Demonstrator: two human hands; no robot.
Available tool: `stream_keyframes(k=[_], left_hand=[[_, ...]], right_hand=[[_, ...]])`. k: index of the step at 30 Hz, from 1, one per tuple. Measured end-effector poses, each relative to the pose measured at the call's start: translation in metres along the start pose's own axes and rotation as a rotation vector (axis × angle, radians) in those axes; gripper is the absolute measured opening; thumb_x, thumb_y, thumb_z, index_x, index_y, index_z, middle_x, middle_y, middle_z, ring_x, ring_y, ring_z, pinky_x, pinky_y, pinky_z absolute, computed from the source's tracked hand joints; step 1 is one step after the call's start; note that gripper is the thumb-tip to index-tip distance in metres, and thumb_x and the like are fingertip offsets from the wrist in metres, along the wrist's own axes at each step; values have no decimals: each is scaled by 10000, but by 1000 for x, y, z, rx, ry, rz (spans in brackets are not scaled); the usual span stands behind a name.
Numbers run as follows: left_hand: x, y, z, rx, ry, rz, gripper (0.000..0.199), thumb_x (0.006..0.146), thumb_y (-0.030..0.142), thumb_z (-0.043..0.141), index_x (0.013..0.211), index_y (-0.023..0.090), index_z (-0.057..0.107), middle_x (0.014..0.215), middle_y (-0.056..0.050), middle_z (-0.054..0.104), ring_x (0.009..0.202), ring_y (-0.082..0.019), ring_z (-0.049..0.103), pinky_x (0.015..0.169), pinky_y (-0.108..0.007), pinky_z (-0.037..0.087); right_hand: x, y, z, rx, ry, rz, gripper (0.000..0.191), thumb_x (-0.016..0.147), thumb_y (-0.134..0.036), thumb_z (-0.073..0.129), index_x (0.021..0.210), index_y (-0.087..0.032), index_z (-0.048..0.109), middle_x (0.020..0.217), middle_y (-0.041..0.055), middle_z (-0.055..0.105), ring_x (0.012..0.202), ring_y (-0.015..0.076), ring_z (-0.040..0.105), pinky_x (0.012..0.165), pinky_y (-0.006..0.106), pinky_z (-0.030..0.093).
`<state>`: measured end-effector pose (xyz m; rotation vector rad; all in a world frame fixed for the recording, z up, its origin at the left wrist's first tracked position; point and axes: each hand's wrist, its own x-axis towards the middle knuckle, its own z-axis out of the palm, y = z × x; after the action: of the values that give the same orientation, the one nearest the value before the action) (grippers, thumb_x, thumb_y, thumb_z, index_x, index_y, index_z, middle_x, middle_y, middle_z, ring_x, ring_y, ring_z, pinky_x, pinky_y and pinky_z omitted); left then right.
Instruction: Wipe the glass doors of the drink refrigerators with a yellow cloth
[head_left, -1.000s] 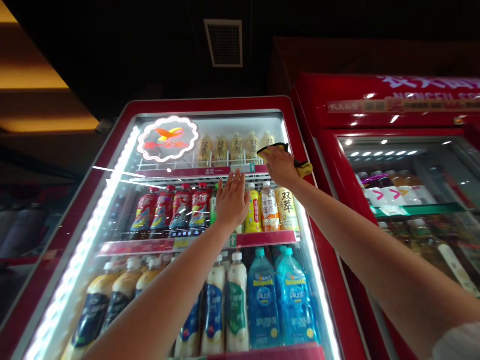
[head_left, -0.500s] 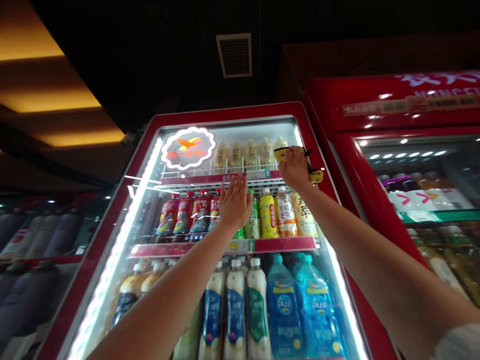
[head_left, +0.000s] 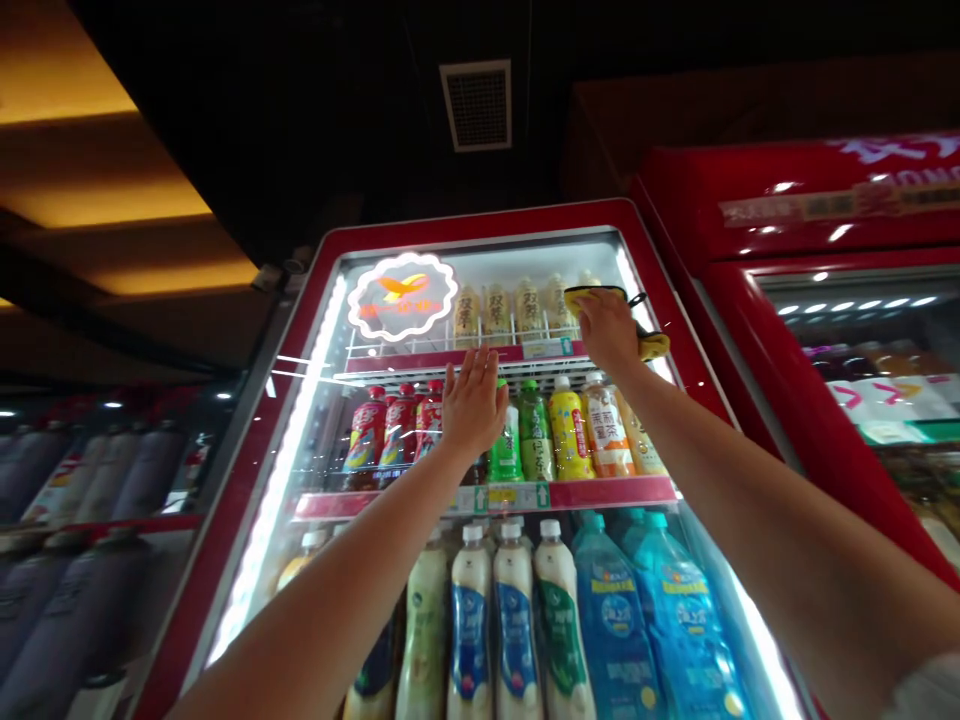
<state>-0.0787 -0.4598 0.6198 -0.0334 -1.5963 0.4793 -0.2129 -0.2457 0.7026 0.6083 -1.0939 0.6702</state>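
Note:
A red-framed drinks cooler [head_left: 651, 235] with a glass door rises in front of me, lit by white strips at its sides. My right hand [head_left: 606, 328] grips a yellow cloth with black edging [head_left: 654, 346] against the upper right of the glass. Parts of the cloth stick out on both sides of the fingers. My left hand [head_left: 475, 402] is raised at the middle of the door, palm toward the glass, fingers stretched out, holding nothing. Rows of bottles [head_left: 469, 620] stand on shelves behind the glass.
A second red cooler [head_left: 675, 190] stands close on the right. Large bottles [head_left: 135, 465] fill shelves at the far left. A glowing sign [head_left: 403, 297] sits at the door's upper left. A vent [head_left: 477, 105] is in the dark ceiling.
The cooler has shifted right in the view. My right hand and the cloth have also shifted slightly right in the view, while my left hand stays nearly in place and now sits further left over the door.

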Motion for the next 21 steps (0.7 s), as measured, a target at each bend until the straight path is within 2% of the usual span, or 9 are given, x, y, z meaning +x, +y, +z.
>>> stream_keyframes(k=[2,4,6,8,10,12,15,18,21], left_hand=[[0,-2,1,7,-22,-12,594,1022,340,336,1581,139,363,1667,-106,345,1568,-267,263,1292,-523,199],[-1,-3,2,-1,-24,-7,597,1026,344,316,1585,139,357,1673,-104,333,1573,-263,250,1295,-527,185],[-4,-8,2,-18,-11,13,599,1032,354,294,1593,151,343,1677,-97,323,1577,-258,239,1296,-542,163],[-9,-16,1,-27,-13,39,617,1035,390,288,1604,155,319,1678,-102,318,1581,-267,224,1295,-568,129],[-13,-28,-2,-24,-39,51,650,1033,441,294,1616,153,289,1681,-112,309,1587,-286,200,1290,-595,107],[-15,-42,-6,-17,-80,43,681,1027,482,303,1623,153,268,1690,-118,288,1591,-304,176,1284,-608,112],[-15,-59,-9,-8,-115,14,696,1023,496,305,1625,150,260,1701,-127,259,1593,-321,154,1278,-607,134],[-15,-69,-9,2,-117,1,706,1018,499,315,1633,160,239,1705,-126,253,1594,-338,140,1271,-623,141],[-17,-75,-8,-1,-116,29,731,1011,520,335,1641,173,204,1716,-112,225,1598,-343,108,1272,-628,115]], right_hand=[[-6,-32,11,0,-46,-57,445,946,-203,452,1343,-184,653,1444,145,598,1357,340,502,1139,550,408],[-23,-50,7,6,-141,-200,510,945,-173,429,1434,-157,573,1491,140,568,1393,306,480,1169,497,387],[-42,-48,-8,23,-257,-370,537,937,-180,454,1467,-166,536,1497,114,575,1381,287,502,1175,471,385],[-53,-31,-28,13,-341,-450,506,933,-232,505,1434,-228,573,1468,70,608,1330,301,549,1142,489,415],[-52,-13,-41,-23,-321,-376,478,933,-211,495,1400,-212,601,1459,86,611,1314,308,561,1125,480,424],[-40,-10,-39,-70,-247,-188,454,947,-171,459,1375,-151,611,1446,142,602,1332,316,534,1151,461,395],[-19,-42,-14,-121,-182,42,460,973,-154,407,1392,-72,577,1450,215,560,1327,339,506,1158,473,374],[-15,-92,14,-116,-192,33,469,985,-207,413,1420,-137,573,1497,169,529,1344,349,482,1135,512,390],[-34,-112,15,-46,-279,-181,482,961,-213,441,1419,-196,590,1496,109,552,1358,306,482,1132,481,397]])
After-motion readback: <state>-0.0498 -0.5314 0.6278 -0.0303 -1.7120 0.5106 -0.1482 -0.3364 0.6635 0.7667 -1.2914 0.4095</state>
